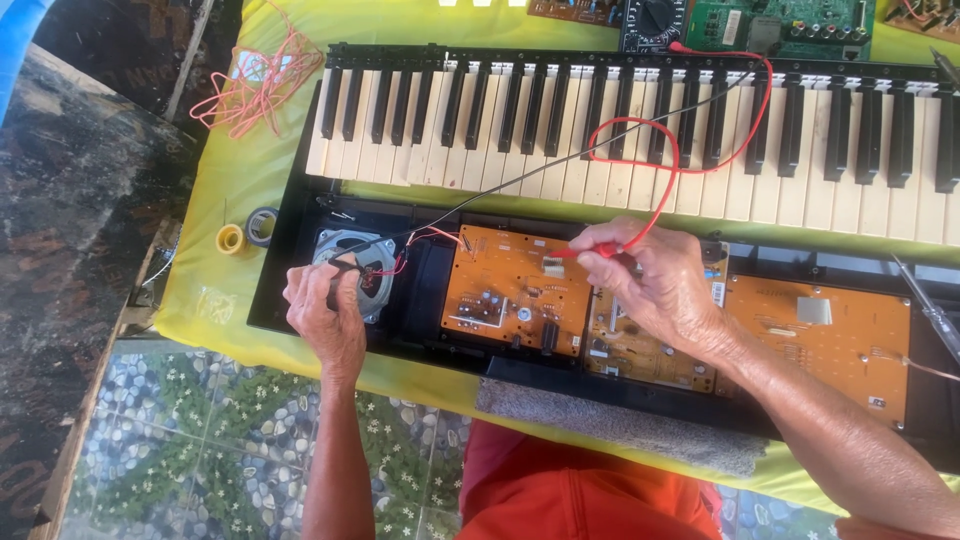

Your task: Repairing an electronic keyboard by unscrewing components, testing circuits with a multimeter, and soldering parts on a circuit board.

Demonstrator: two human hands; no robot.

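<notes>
An opened electronic keyboard lies on a yellow-green cloth, its orange circuit boards bared. My left hand pinches a black probe against the terminals of the round speaker at the case's left end. My right hand holds a red probe, its tip touching a white connector on the left orange board. The red lead and black lead run across the keys up to a multimeter at the top edge.
Rolls of yellow and grey tape lie left of the case, with a tangle of pink wire above them. A screwdriver rests at the right. A green circuit board sits at top right. A grey cloth drapes the near edge.
</notes>
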